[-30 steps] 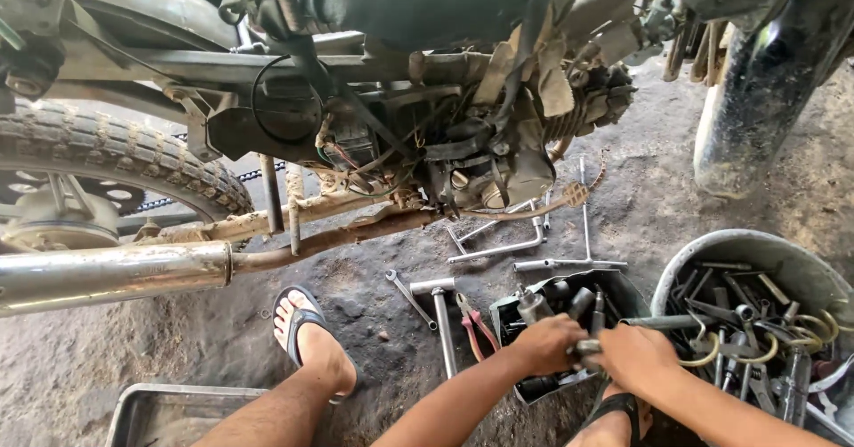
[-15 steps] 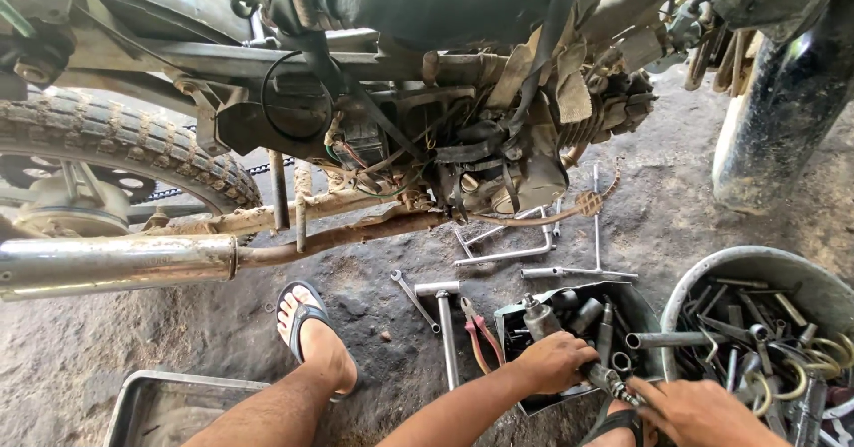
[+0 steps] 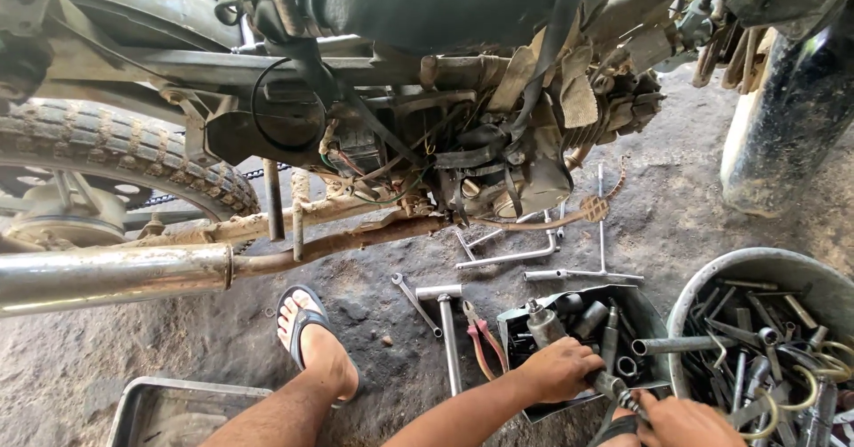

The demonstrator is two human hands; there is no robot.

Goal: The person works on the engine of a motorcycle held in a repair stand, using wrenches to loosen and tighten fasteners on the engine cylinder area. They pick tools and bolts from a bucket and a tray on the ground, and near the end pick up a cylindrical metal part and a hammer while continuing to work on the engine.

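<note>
A round metal tub (image 3: 712,289) held wrenches, rods and hooks. Beside it, a black tool tray (image 3: 514,325) carried sockets. An empty steel tray (image 3: 133,402) lay lower left. Over the black tray, the left hand (image 3: 559,369) and right hand (image 3: 683,422) both gripped a ratchet tool (image 3: 614,386).

The exhaust pipe (image 3: 107,273) was shiny, dusty metal. The tyre (image 3: 116,149) was matt, knobbly rubber. The ground (image 3: 694,225) looked rough and gritty. Tools in the dull metal bucket (image 3: 774,265) were greasy grey steel; the pliers (image 3: 485,340) had red plastic grips.
</note>
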